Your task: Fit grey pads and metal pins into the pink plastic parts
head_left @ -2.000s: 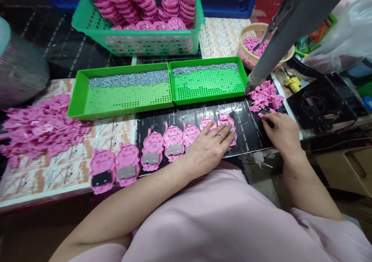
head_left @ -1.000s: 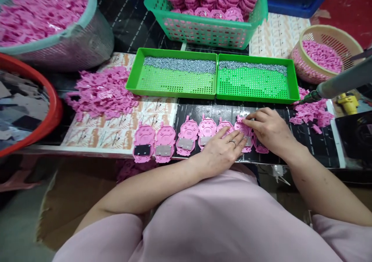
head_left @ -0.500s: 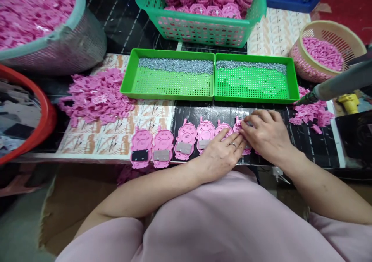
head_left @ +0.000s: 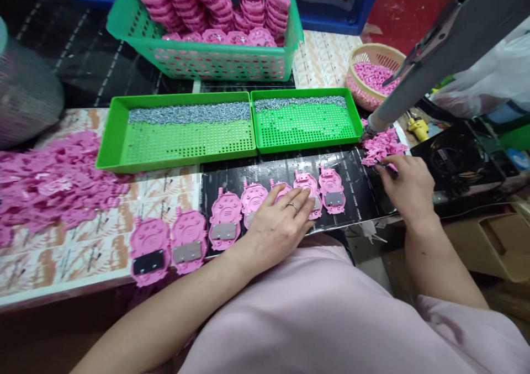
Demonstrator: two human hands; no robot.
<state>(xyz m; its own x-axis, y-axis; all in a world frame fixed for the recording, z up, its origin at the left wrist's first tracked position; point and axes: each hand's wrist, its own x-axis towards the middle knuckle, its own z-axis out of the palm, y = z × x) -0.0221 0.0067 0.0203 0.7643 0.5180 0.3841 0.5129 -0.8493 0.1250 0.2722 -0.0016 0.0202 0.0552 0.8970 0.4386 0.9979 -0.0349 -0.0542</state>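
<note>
7 casings point(head_left: 331, 184) point lengthwise forward, left hand point(head_left: 279, 222) spread flat, right hand's point(head_left: 411, 189) hold unclear.

**Looking down from my own head**

My head view faces forward and steeply down. My pale pink fabric shirt point(head_left: 331, 307) fills the near foreground; my bare left hand point(head_left: 275, 225) and bare right hand point(head_left: 409, 189) show close, at mid-height; the green perforated plastic basket point(head_left: 223, 63) stands farther off, near the top edge.
</note>
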